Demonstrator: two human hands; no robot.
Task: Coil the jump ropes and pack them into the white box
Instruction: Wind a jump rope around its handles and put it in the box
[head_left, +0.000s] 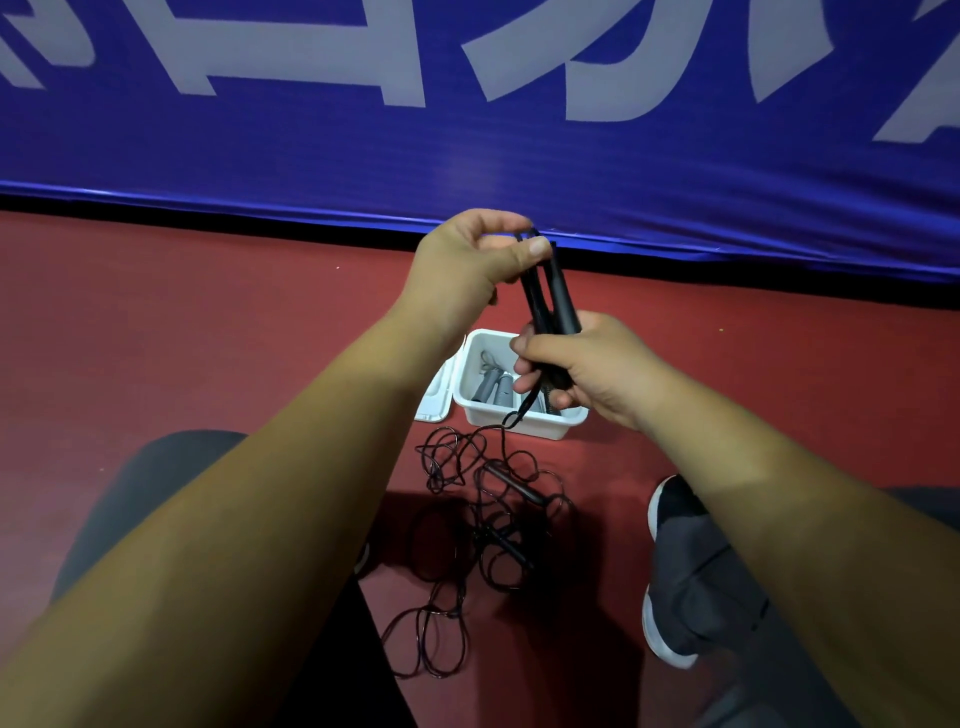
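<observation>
Head view: my left grip (467, 254) pinches a loop of cord (524, 236) between thumb and fingers, up in front of the banner (311, 145). My right grip (587, 364) is clamped round the lower end of the black handle (563, 306), with cord strands lying alongside it. All this hangs in the air just above the box (519, 423). The box sits open on the floor (208, 312) with its lid (434, 400) beside it and grey handles (493, 387) already inside.

The handle's long axis runs nearly upright in the picture. Its top leans a little left toward the left grip, and its foot is buried in the right. A tail of cord drops from the right grip to the tangle (483, 499) on the floor between my feet, where more black handles lie.

To do this wrap well, I judge I should keep the right grip firm as the anchor. The left should lay each turn snug beside the one before. I should feed slack slowly so the tangle does not lift as a knot. Loose turns would likely spring open in the box.
</observation>
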